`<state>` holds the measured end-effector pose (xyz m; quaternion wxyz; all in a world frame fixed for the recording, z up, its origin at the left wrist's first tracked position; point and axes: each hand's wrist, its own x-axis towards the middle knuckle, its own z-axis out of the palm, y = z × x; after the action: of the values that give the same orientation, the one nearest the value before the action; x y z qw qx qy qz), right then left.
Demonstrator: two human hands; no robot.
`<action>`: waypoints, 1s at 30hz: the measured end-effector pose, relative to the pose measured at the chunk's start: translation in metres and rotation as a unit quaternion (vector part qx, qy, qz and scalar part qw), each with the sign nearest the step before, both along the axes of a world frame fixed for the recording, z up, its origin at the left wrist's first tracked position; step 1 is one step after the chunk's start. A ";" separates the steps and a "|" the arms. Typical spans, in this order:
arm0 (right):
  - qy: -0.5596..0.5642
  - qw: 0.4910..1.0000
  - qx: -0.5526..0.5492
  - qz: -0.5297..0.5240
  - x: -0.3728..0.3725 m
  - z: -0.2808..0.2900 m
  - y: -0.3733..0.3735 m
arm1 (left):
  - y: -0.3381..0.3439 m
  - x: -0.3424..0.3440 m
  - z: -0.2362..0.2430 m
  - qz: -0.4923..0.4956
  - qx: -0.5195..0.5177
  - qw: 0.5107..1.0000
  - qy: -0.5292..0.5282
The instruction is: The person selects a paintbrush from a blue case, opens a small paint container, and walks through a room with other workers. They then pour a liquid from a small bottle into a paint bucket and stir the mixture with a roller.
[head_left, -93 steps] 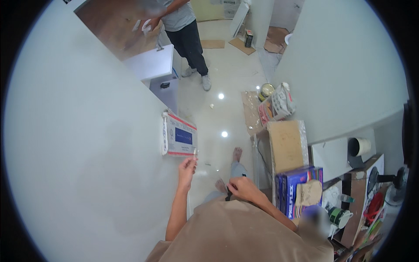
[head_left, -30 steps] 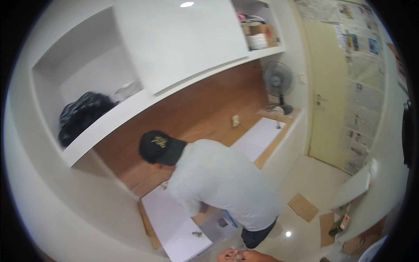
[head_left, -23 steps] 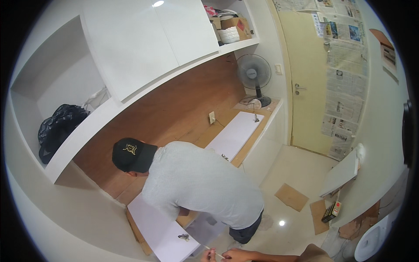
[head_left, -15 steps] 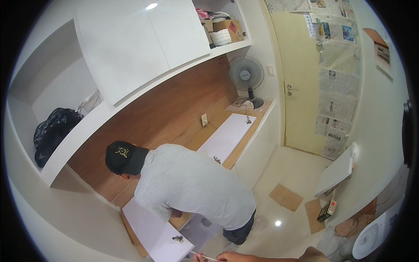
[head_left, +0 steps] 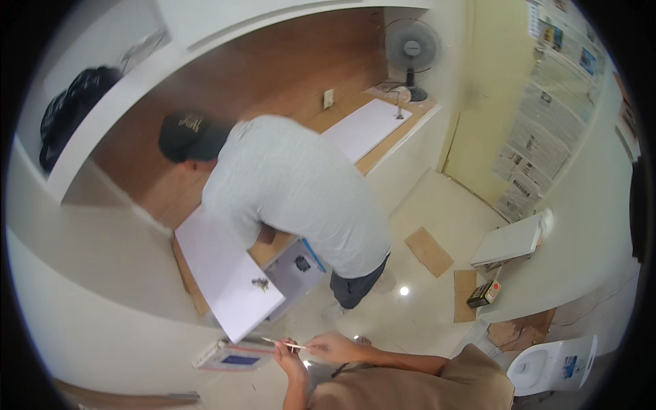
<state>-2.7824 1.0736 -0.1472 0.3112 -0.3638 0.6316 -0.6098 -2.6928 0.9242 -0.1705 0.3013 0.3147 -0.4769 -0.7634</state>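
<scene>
I have both hands raised low in view: my left hand (head_left: 290,360) and right hand (head_left: 333,348) each pinch an end of a thin stick (head_left: 281,343), held level just beside the box (head_left: 229,356) at the wall's edge.

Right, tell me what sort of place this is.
Probably a room being fitted out: a co-worker bends over a loose white panel on a wooden counter, cardboard scraps lie on the tiled floor.

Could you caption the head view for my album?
Both hands, left hand and right hand, pinch a thin stick near a bending co-worker.
</scene>
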 end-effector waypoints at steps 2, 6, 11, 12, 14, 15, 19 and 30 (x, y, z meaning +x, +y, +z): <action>-0.150 0.987 -0.022 0.055 0.013 0.010 -0.010 | -0.003 0.014 0.006 0.050 0.051 0.997 0.005; -0.279 0.945 -0.121 0.123 0.037 0.025 -0.032 | -0.013 0.047 0.013 0.145 0.125 0.982 0.004; -0.103 0.983 -0.028 0.152 0.060 0.024 -0.064 | -0.002 0.078 0.009 0.123 0.087 0.988 -0.029; -0.053 0.988 -0.007 0.145 0.064 0.023 -0.068 | 0.002 0.080 0.007 0.102 0.098 0.989 -0.048; -0.019 0.990 -0.032 0.136 0.075 0.019 -0.080 | 0.000 0.092 0.007 0.081 0.094 0.990 -0.063; -0.001 0.989 -0.013 0.147 0.076 0.019 -0.085 | -0.002 0.095 0.008 0.064 0.096 0.991 -0.071; 0.047 0.982 0.021 0.184 0.085 0.016 -0.098 | -0.012 0.107 0.013 0.073 0.093 0.993 -0.013; 0.166 0.950 -0.024 0.262 0.114 0.006 -0.155 | -0.047 0.142 -0.007 0.151 0.092 0.984 0.020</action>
<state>-2.6684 0.9184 -0.1409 0.3418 -0.6205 0.5416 -0.4525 -2.5511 0.8773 -0.1777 0.3924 0.3936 -0.3456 -0.7561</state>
